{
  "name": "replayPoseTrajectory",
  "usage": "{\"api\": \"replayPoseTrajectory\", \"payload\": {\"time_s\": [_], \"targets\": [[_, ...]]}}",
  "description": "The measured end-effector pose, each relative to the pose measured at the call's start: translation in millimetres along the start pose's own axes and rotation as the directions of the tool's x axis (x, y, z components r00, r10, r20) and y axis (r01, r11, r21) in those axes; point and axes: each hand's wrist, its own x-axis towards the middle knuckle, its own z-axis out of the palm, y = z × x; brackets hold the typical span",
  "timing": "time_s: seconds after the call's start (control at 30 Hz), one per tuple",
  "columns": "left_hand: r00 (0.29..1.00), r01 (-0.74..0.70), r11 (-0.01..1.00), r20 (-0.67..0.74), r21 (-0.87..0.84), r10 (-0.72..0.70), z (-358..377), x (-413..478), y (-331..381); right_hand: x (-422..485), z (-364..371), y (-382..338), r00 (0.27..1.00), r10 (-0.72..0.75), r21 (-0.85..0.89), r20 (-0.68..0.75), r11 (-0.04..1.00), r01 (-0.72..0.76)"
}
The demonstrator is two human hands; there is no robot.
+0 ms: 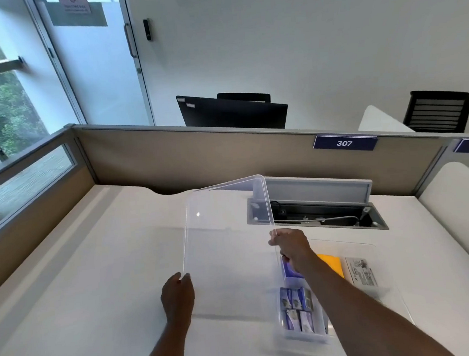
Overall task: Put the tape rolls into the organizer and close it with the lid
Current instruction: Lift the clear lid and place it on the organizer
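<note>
Clear plastic rectangular lid (226,234) was held aloft by both hands.
Its near-left corner was pinched by the left hand (178,294), its right edge by the right hand (290,243), arms outstretched.

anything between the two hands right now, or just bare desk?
Head view: the clear lid spans the gap, left hand pinching its near-left corner, right hand gripping its right edge. White desk shows through it.

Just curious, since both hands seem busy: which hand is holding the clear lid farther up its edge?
The right hand, pinching the clear lid along its right edge. The left hand grips the near left corner, lower down.
</note>
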Motion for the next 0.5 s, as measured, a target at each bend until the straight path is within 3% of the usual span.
{"api": "replayPoseTrajectory", "payload": {"time_s": [0.1,0.2,0.33,0.5], "targets": [[0.981,0.065,0.956,0.192,-0.287,-0.009,15.5,-17.5,21.2,1.6,-37.5,-5.4,0.999,-0.002,-0.002,-0.034,1.000,0.002],[0.952,0.110,0.904,0.306,-0.412,0.024,37.7,-34.3,47.2,3.7,-71.2,-1.9,0.996,0.014,0.025,-0.083,1.000,-0.012],[0.928,0.087,0.859,0.354,-0.505,0.114,70.0,-56.9,87.8,9.7,-112.8,2.8,0.991,0.045,0.095,-0.128,0.995,-0.033],[0.906,-0.100,0.843,0.303,-0.528,0.297,93.1,-91.2,142.7,14.4,-151.3,-3.4,0.988,0.061,0.213,-0.139,0.977,-0.030]]}}
